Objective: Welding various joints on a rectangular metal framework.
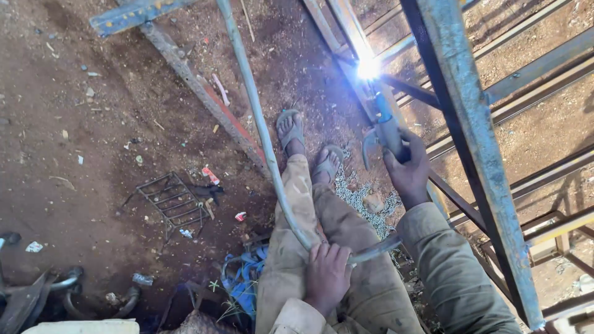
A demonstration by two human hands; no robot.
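Between the knees and the steel frame, the right hand (408, 170) is clamped around the grey electrode holder (388, 130), which slants up and away from the body. At its tip a white-blue welding arc (369, 67) burns against a slanted frame bar (346, 28), well ahead of the knuckles. The left hand (327, 275) rests low on the lap, fingers closed over a pale hose (257, 114) that curves up across the thigh and runs off toward the top edge. The two hands are well apart, one low and near the body, one raised to the right.

Under them the person squats in khaki trousers (322, 235), with feet in sandals (291, 128) on the dirt floor (80, 124). A loose chain (359, 201) lies just beside the right foot, below the holder.

Right of the working hand the room is tight: a tall rust-streaked blue post (476, 142) stands near the forearm, and more rails (532, 68) cross behind it. To the left the floor opens out, broken only by a rusty angle bar (204, 93) lying diagonally, a small wire grid (173, 203), blue strapping (244, 278) near the left knee and dark curved metal parts (43, 287) at the lower left corner.
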